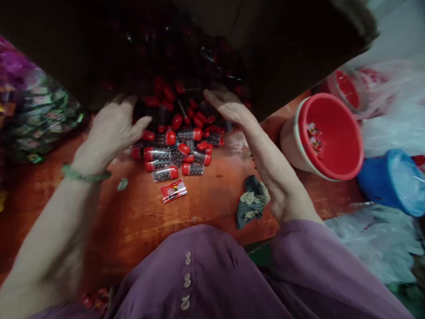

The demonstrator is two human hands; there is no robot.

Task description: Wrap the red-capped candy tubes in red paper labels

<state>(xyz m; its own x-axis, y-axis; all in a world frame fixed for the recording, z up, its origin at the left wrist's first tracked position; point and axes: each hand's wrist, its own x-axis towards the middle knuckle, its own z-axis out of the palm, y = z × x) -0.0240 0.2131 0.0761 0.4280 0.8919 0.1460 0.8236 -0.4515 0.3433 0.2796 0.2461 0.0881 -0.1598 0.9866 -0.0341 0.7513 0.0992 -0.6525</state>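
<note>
A dark, open box (282, 53) lies tipped towards me, with small clear tubes with red caps (162, 173) spilling from its mouth onto the orange-brown table (139, 212). At the left side of the pile is my left hand (111, 128), fingers apart, the fingertips partly in the box's shadow; a green bangle circles that wrist. My right hand (226, 104) reaches into the box mouth on the pile's right side, its fingers stretched out beside the tubes. Nearer to me lies a red printed packet (173, 191), flat on the table.
A crumpled dark cloth (252, 201) lies by my right forearm. To the right stand a red tub (345, 137) with small packets inside, a blue bucket (392, 181) and clear plastic bags (375, 239). Green-black wrapped packets (43, 119) are heaped at the left.
</note>
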